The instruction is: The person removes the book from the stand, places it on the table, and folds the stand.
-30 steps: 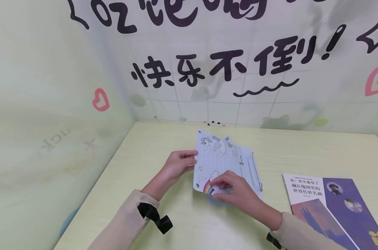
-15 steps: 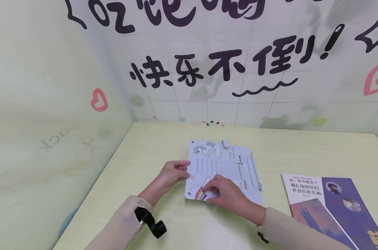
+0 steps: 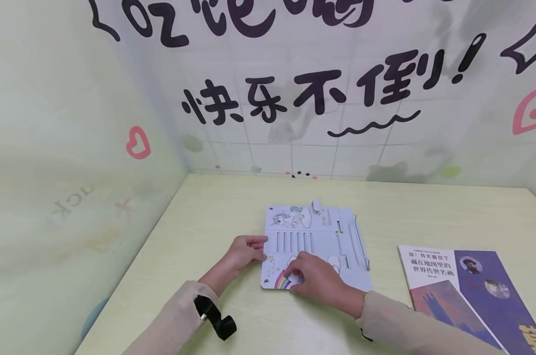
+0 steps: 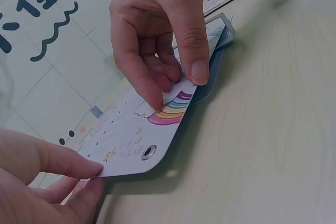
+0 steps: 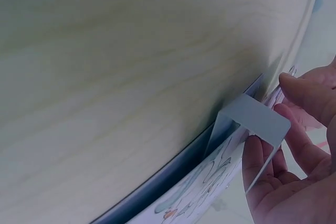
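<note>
A white folding book stand [image 3: 294, 242], printed with a unicorn, a rainbow and clouds, lies on the table, its slotted panel towards the left. My left hand [image 3: 243, 253] pinches the panel's left edge, thumb below and finger on top in the left wrist view. My right hand [image 3: 319, 279] grips the near edge by the rainbow [image 4: 170, 109], with curled fingers over the print and the thumb at the rim. In the left wrist view the panel's near corner is raised off the table. A pale bracket [image 5: 254, 116] sticks out from the stand beside my right fingers.
A purple and white book [image 3: 472, 296] lies at the right of the table [image 3: 223, 207]. A wire bar [image 3: 361, 241] runs along the stand's right side. Behind the table hangs a printed backdrop [image 3: 268, 153] with black lettering.
The slotted panel, tilted up a second ago, has come down nearly flat and towards the near left. Both hands moved with it, keeping their places on its edges; the right hand shifted left.
</note>
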`<state>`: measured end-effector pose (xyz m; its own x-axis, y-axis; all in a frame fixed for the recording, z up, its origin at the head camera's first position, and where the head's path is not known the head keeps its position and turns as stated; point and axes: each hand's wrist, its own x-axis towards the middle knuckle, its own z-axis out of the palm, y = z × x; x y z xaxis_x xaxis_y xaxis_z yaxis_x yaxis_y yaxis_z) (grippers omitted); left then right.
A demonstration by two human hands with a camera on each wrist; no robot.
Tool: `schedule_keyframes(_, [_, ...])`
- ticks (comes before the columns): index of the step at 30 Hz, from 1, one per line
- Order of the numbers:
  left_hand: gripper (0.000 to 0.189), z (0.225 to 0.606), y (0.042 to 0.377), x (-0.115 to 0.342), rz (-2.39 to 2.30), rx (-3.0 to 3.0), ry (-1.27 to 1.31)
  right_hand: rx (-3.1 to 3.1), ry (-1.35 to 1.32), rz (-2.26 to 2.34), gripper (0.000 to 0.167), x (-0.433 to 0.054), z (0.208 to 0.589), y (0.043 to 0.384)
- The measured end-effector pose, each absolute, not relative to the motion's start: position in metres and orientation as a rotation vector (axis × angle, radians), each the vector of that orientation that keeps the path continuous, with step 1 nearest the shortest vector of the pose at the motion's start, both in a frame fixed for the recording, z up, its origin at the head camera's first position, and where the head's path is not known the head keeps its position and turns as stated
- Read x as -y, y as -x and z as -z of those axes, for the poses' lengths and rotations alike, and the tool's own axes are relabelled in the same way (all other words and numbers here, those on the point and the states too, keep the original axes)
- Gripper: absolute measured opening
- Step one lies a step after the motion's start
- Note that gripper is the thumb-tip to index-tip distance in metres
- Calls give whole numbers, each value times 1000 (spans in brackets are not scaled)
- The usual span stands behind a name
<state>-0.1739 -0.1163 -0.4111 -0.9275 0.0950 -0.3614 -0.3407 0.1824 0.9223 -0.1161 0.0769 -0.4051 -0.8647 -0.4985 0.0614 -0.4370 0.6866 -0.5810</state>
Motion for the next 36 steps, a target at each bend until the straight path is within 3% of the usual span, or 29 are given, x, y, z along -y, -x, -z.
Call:
schedule_keyframes(10, [47,413,172,117,-1805,-2117,209,-2675,841,1042,23,-83,399,120])
schedule_keyframes(16, [47,413,172,118,-1778,-2127,202,-2609,743,1110,20,-100,389,124])
schedule_keyframes(27, [46,415,174,120,-1754,-2132,190,-2739,672,1169,19,-164,369,119])
schedule_keyframes(36, [46,416,175,120,-1744,-2147,192,-2886,378,1198,19,-212,382,111])
